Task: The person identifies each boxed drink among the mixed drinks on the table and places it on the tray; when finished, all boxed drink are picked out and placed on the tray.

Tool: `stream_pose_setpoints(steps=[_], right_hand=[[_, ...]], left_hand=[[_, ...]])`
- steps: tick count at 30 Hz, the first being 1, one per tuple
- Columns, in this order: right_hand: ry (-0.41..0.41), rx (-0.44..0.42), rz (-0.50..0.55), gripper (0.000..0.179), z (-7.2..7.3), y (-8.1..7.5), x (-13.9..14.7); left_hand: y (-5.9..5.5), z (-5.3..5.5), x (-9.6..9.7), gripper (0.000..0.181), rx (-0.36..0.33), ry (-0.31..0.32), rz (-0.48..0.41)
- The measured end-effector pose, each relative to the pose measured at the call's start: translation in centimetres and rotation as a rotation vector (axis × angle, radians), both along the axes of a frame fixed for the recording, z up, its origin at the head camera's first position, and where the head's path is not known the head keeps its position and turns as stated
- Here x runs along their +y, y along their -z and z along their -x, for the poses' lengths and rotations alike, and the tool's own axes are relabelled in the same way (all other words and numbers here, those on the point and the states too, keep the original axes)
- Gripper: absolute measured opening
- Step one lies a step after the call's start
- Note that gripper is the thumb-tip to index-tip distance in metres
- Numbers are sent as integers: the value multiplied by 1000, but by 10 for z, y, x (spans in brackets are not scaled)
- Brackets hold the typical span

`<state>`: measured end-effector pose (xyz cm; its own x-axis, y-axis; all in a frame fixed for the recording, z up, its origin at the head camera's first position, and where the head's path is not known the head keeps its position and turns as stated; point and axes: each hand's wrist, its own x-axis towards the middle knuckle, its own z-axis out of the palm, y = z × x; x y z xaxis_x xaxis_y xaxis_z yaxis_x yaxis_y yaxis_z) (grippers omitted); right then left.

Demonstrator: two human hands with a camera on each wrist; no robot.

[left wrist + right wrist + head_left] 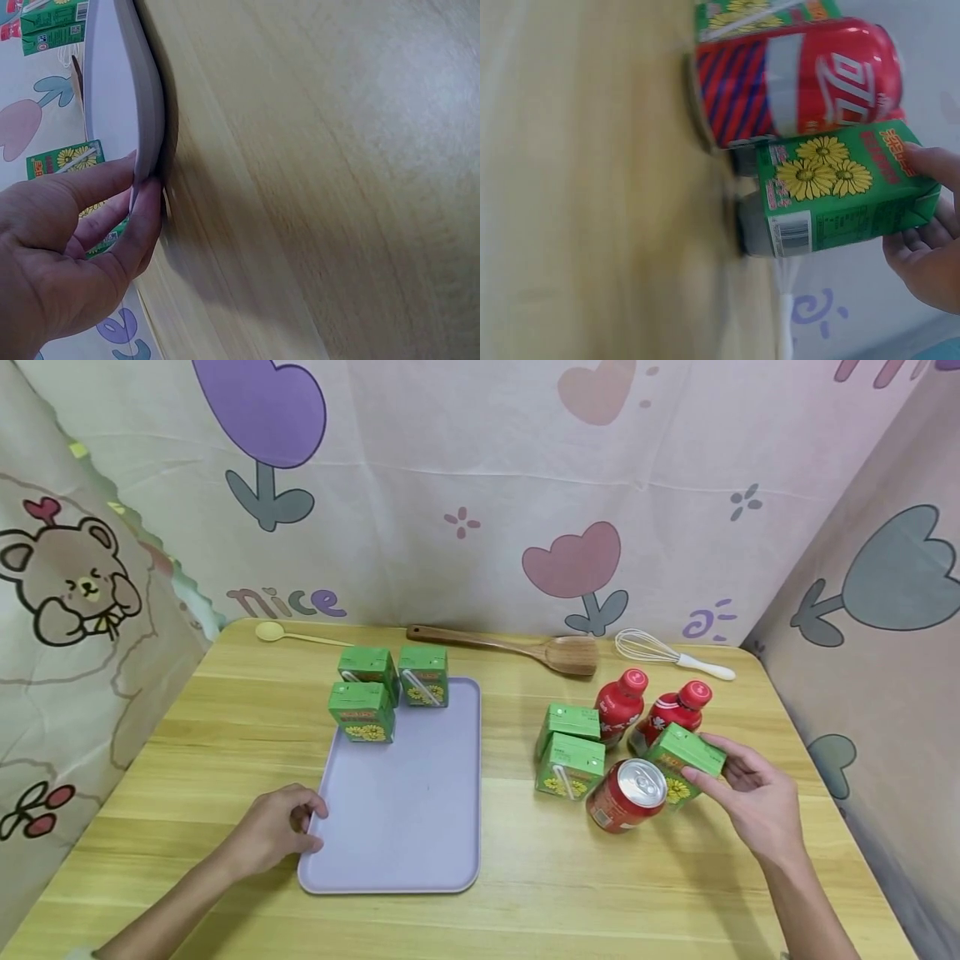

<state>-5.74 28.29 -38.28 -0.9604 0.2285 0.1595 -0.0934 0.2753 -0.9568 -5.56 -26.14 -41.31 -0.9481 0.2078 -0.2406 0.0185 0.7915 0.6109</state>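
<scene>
My left hand (273, 828) pinches the left rim of a lilac tray (408, 810) between thumb and fingers; the left wrist view shows the rim (150, 97) in that grip. Three green drink cartons with yellow flowers, one of them the front carton (363, 714), stand at the tray's far end. On the right, my right hand (761, 802) holds another green drink carton (832, 180) near its top. A red soda can (626, 797) is right beside that carton. Whether the held carton touches the table cannot be told.
Two more green cartons (572, 767) stand left of the can, with two red-capped bottles (621, 706) behind. Along the back edge lie a yellow spoon (272, 632), a wooden spatula (570, 656) and a white whisk (705, 667). Printed cloth (420, 560) hangs behind the table.
</scene>
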Motion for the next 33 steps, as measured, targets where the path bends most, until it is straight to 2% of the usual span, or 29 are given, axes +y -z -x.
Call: stream_pose_setpoints(steps=[2,12,21,28,33], right_hand=[[-18,30,54,49,1,-4,2],[-80,168,128,48,4,-26,2],[-101,250,170,49,9,-55,-6],[-129,257,164,50,16,-75,-19],[-183,250,157,50,19,-89,-34]], left_hand=[[0,0,0,31,3,1,0],[1,0,-1,31,0,-1,2],[1,0,-1,31,-7,-5,1],[1,0,-1,31,-15,-5,-1],[0,0,0,31,-14,-5,0]])
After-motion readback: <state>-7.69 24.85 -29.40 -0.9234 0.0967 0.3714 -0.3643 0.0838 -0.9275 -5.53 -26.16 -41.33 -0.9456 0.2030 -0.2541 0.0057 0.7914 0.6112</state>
